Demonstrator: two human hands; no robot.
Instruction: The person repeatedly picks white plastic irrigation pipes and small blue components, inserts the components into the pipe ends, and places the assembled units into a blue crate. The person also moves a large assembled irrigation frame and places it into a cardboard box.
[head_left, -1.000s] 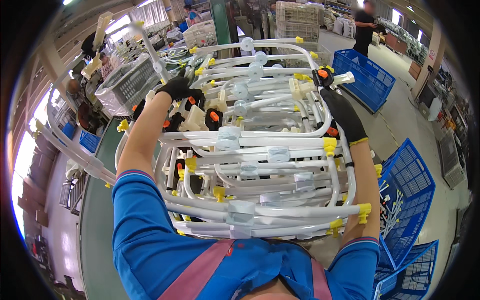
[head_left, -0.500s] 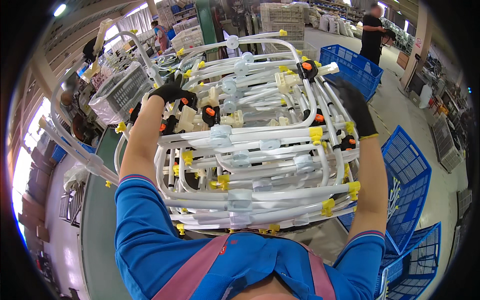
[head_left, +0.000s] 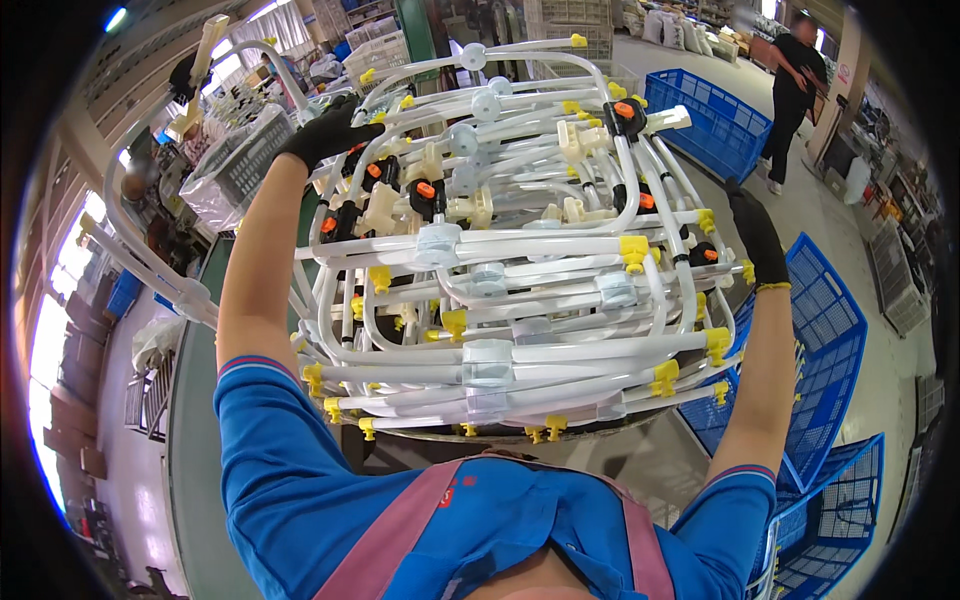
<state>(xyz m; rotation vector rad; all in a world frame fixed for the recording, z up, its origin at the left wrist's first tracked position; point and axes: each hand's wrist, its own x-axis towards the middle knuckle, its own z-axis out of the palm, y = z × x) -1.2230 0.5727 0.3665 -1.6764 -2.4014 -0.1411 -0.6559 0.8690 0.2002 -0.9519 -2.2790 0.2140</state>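
Observation:
A tall pile of white tube frames (head_left: 560,350) fills the middle, with yellow end caps, clear round plastic pieces, cream fittings and black clips with orange buttons. My left hand (head_left: 328,135), in a black glove, is at the far left of the pile with thumb and fingers apart. It lies over or just beside the tubes there; whether it touches them I cannot tell. Out past the pile's right side, my right hand (head_left: 757,235), gloved in black too, has its fingers stretched forward and holds nothing. Several tubes low in the pile are hidden.
Blue plastic crates (head_left: 820,350) stand at the right, and another blue crate (head_left: 708,125) is farther back. A person in black (head_left: 797,90) stands behind it. A grey crate (head_left: 240,165) and a green bench (head_left: 195,430) are at the left. More tube frames (head_left: 185,295) jut out there.
My left hand has moved forward along the pile's left side. My right hand has swung outward to the right, away from the tubes. The person in black has shifted right.

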